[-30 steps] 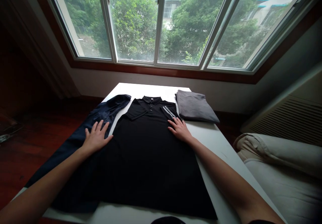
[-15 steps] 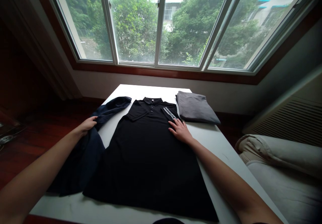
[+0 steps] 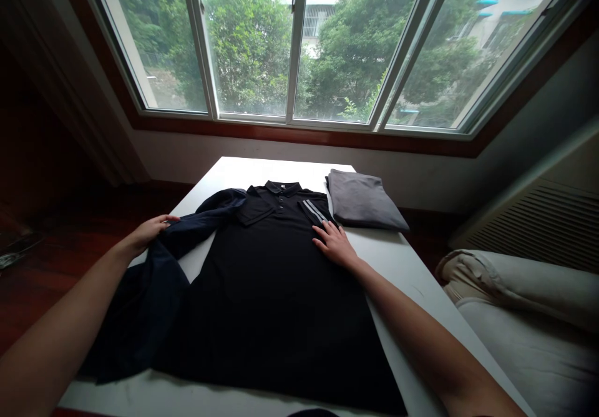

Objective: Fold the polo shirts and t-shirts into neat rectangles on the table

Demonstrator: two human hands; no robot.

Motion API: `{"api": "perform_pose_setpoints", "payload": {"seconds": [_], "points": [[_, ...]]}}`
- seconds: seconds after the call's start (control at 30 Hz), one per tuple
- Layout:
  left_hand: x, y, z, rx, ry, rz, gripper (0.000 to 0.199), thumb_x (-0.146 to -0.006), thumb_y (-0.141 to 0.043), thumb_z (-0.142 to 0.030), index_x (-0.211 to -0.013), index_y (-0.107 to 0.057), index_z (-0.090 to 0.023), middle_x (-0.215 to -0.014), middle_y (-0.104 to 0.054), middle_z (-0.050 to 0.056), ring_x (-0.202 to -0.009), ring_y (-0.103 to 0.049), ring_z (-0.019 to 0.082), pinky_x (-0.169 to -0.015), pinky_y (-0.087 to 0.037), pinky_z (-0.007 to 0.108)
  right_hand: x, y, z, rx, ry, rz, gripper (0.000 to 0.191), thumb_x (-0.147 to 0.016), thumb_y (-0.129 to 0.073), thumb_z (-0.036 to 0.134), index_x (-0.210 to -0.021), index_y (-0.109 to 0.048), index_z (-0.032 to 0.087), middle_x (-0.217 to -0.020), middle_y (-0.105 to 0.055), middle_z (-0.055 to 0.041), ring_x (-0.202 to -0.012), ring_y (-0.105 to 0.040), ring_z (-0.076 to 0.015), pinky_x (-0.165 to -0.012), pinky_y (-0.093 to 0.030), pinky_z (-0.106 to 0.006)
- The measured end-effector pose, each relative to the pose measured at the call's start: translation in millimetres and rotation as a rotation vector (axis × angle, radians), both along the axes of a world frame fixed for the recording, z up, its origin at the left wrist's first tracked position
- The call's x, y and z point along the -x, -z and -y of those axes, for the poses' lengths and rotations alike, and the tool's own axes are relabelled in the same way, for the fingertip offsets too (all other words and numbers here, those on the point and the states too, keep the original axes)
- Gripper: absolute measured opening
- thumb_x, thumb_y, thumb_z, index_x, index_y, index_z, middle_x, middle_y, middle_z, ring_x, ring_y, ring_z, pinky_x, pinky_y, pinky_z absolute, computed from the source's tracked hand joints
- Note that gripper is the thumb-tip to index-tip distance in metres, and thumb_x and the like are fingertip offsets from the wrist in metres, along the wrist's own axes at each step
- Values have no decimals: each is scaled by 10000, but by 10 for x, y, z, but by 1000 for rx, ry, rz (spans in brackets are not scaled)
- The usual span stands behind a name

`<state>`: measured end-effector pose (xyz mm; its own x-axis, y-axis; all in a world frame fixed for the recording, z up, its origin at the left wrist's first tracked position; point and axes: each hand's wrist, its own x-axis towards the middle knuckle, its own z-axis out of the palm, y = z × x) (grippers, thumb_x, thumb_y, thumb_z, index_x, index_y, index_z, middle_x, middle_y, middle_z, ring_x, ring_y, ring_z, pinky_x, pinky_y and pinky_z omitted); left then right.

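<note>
A black polo shirt point(image 3: 285, 292) lies spread on the white table point(image 3: 393, 267), its collar toward the window and its sleeves folded inward. The right sleeve shows light stripes. My right hand point(image 3: 333, 242) rests on the shirt beside that striped sleeve, fingers spread, holding nothing. At the shirt's left lies a dark navy garment point(image 3: 163, 286), crumpled and partly over the table's left edge. My left hand point(image 3: 152, 228) grips its upper left edge. The far end of the navy garment touches the polo's left sleeve.
Folded grey cloth point(image 3: 365, 200) lies at the table's back right, on something dark. A wide window point(image 3: 290, 123) stands behind the table. On the right are light-coloured padded bedding point(image 3: 528, 304) and a slatted panel point(image 3: 538, 217). The wooden floor point(image 3: 60, 279) shows at left.
My left hand has moved slightly left with the navy garment, whose upper part now lies lower and nearer the polo's left sleeve. My right hand has stayed in place.
</note>
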<state>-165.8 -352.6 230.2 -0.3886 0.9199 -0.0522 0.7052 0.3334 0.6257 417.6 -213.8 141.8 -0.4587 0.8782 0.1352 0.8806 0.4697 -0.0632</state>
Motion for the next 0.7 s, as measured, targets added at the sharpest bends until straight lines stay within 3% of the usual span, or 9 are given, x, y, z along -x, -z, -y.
{"api": "perform_pose_setpoints", "payload": {"seconds": [0.07,0.13,0.3,0.4,0.47,0.57,0.7], "points": [[12,-49,-109,42,-94,-24,460,-885,-481,-271,-1290,-662,-149,-1080,-737,83,-922,-690,237,-799,-552,335,2,10,-3,0,-1,0,581,-1050,-368,590,-1567,-440,333,-1685,-281,-69,-1554,-217,-320,-1233,-199,-561],[-108,-91,-197,-2,-141,-233,462,-913,-481,-363,-1294,-660,-172,-1163,-707,107,-1031,-663,289,-880,-531,382,5,16,-3,-4,-1,-1,580,-1051,-368,589,-1566,-440,333,-1684,-285,-68,-1554,-220,-316,-1233,-199,-560],[-816,-51,-364,-172,84,-628,625,-957,-455,-545,-1467,-529,-192,-1437,-553,168,-1307,-490,371,-1071,-412,484,10,14,4,-16,-1,-2,574,-1051,-372,582,-1561,-448,332,-1673,-310,-71,-1549,-234,-317,-1231,-204,-567],[-1088,77,-519,-95,170,-682,755,-904,-536,-576,-1556,-422,-214,-1573,-421,178,-1398,-390,409,-1104,-361,538,8,5,12,-16,0,6,576,-1049,-374,581,-1565,-442,335,-1674,-308,-68,-1546,-240,-321,-1228,-211,-569],[-1081,166,-642,5,130,-649,780,-899,-540,-546,-1582,-379,-206,-1572,-418,206,-1368,-424,432,-1062,-386,564,5,-2,19,-11,0,12,577,-1049,-371,579,-1567,-440,333,-1677,-301,-68,-1546,-239,-317,-1229,-212,-564],[-867,265,-815,89,9,-530,621,-948,-452,-454,-1479,-513,-137,-1373,-595,243,-1210,-568,414,-963,-455,523,1,-15,31,-7,-1,11,573,-1052,-365,574,-1566,-442,332,-1679,-298,-68,-1548,-235,-307,-1230,-214,-558],[-486,307,-958,-7,-184,-334,442,-925,-482,-346,-1244,-672,-105,-1167,-695,222,-1096,-638,383,-905,-489,473,2,-35,38,2,1,9,569,-1051,-375,568,-1566,-441,335,-1676,-304,-68,-1547,-236,-305,-1231,-211,-555]]}}
